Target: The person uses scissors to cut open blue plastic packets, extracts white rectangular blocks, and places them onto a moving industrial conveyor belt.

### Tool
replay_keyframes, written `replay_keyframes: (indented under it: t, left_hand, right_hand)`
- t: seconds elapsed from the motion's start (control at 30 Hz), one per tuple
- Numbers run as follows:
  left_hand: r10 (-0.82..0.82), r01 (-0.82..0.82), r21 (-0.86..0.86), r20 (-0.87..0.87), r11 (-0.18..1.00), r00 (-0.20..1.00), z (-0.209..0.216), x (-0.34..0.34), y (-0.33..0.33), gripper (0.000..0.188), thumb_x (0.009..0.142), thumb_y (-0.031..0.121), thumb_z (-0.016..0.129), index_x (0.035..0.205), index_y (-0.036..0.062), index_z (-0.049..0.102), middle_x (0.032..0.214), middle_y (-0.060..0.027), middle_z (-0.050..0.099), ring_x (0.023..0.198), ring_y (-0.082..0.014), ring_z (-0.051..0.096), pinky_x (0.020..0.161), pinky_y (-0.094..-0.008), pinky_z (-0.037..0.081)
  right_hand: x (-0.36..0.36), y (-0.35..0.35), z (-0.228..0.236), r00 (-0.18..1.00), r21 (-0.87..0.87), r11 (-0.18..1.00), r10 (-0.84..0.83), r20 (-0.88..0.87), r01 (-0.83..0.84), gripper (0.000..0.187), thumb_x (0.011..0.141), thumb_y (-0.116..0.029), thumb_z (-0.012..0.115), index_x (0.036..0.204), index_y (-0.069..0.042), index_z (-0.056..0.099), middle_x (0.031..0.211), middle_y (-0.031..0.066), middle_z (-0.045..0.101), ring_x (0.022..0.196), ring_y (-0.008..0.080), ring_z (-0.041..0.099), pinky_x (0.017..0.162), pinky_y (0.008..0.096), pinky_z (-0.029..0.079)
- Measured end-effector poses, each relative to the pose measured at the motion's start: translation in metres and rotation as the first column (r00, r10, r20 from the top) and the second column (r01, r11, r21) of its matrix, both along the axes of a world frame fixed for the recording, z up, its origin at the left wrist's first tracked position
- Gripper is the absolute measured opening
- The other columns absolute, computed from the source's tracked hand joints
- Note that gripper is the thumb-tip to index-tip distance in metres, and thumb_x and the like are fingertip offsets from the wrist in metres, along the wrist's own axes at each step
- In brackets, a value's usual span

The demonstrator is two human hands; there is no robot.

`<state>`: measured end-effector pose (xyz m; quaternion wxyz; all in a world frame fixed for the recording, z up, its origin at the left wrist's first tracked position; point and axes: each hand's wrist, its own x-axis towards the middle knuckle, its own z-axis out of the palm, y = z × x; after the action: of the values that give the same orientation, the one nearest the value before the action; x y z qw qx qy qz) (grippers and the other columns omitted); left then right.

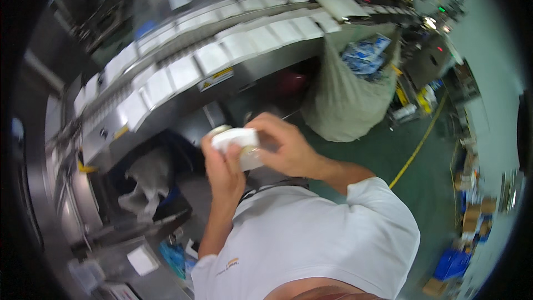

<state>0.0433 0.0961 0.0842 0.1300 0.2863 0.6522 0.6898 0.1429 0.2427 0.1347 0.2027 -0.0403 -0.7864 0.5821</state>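
Pinching a white pad [234, 138] between them, the left hand [221, 165] and right hand [291, 149] meet at mid-scene, just beyond the wearer's white shirt [316, 233]. I log the left fingers curled round the pad's left part and near face; the right thumb and fingers grip its right end. Motion blur: I cannot tell whether the pad is one piece or several.

Far side: I see a metal conveyor [252, 75] curving from left to far right, white packs [183, 72] lined along it in two rows. A yellow label [216, 79] is on its near panel. Right of the hands and farther off, a pale sack [344, 97] stands near the conveyor, blue-and-white wrappers [363, 58] in its mouth.

Left of the hands, I note a crumpled grey sheet [149, 180]. Near left: a white square [142, 260] and blue plastic [174, 256]. Right: green floor [366, 158] with a yellow line [417, 158]; near right, a blue box [451, 264].
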Motion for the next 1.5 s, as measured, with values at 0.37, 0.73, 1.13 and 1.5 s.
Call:
replay_keyframes:
  t: [0.37,0.73,1.13,1.5]
  left_hand:
    - [-0.222,0.220,0.035,0.191,0.975,0.956,0.014,-0.001,-0.018,0.047,0.093,0.019,0.078,0.129,-0.0010,0.054,0.109,-0.0149,0.070,0.096,-0.0184,0.068,0.084,-0.0320,0.054]
    - [-0.262,0.277,-0.002,0.311,0.961,0.914,0.039,-0.021,-0.023,0.039,0.092,0.009,0.079,0.126,-0.0024,0.062,0.109,-0.0088,0.073,0.096,-0.0114,0.069,0.086,-0.0269,0.055]
    - [-0.126,0.141,-0.088,0.158,0.986,0.979,0.019,-0.019,-0.008,0.030,0.095,0.008,0.072,0.123,-0.0013,0.065,0.097,-0.0074,0.074,0.086,-0.0075,0.066,0.078,-0.0234,0.053]
    - [-0.259,0.275,-0.020,0.278,0.961,0.925,0.024,-0.047,0.019,0.041,0.096,0.004,0.072,0.133,-0.0042,0.056,0.113,-0.0123,0.072,0.103,-0.0143,0.068,0.088,-0.0265,0.054]
  right_hand:
    - [-0.001,0.022,-0.012,0.997,-0.449,0.892,0.076,0.017,-0.060,0.040,0.091,0.001,0.071,0.128,0.002,0.056,0.119,0.0077,0.064,0.112,0.0147,0.061,0.099,0.0320,0.051]
    - [-0.015,0.051,-0.002,0.961,-0.376,0.916,0.216,0.170,-0.140,0.030,0.096,-0.004,0.070,0.125,0.003,0.062,0.111,0.0054,0.068,0.103,0.0116,0.065,0.091,0.0290,0.054]
    - [-0.012,0.057,-0.021,0.948,-0.441,0.887,0.248,0.199,-0.140,0.026,0.098,-0.004,0.068,0.123,0.002,0.065,0.109,0.0027,0.070,0.099,0.0085,0.065,0.086,0.0266,0.054]
    - [-0.028,0.097,-0.021,0.932,-0.441,0.880,0.295,0.213,-0.177,0.025,0.093,-0.006,0.073,0.117,0.002,0.068,0.103,0.0036,0.073,0.093,0.0081,0.066,0.081,0.0259,0.054]
